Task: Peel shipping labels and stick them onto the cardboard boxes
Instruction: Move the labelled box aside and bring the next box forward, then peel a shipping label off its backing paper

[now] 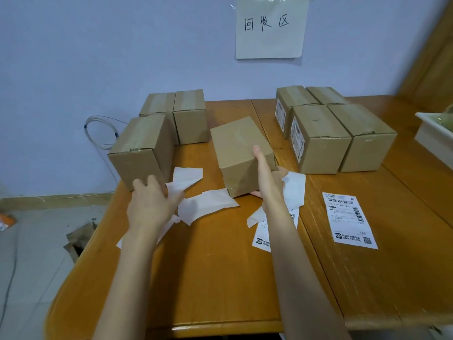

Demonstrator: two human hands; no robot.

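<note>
Apparently between labels: right hand (268, 177) laid along the near right edge of the middle box (241, 155), index finger straight up the top face, thumb and lower fingers curled round the corner, a white strip of paper (294, 190) against the palm side (pinched or merely lying beneath, cannot tell). Left hand (152, 204) down on the crumpled backing sheets (196, 200) at the near left, fingers spread and relaxed, gripping nothing clearly.

Judged as repositioning: middle box plain on every face shown, skewed to the table (220, 278) edge, probably being turned or steadied for its label. Next move likely a reach for a fresh label (350, 219) lying flat at the near right, a second one (263, 239) partly under the right forearm; calls for lifting a corner off the slick backing, then laying it smooth on a flat face.

Unlabelled boxes (171, 119) far left, labelled boxes (331, 128) far right. Cardboard matte brown, taped seams glossy; backing thin, curled, limp; labels crisp with barcodes; tabletop varnished orange wood.
</note>
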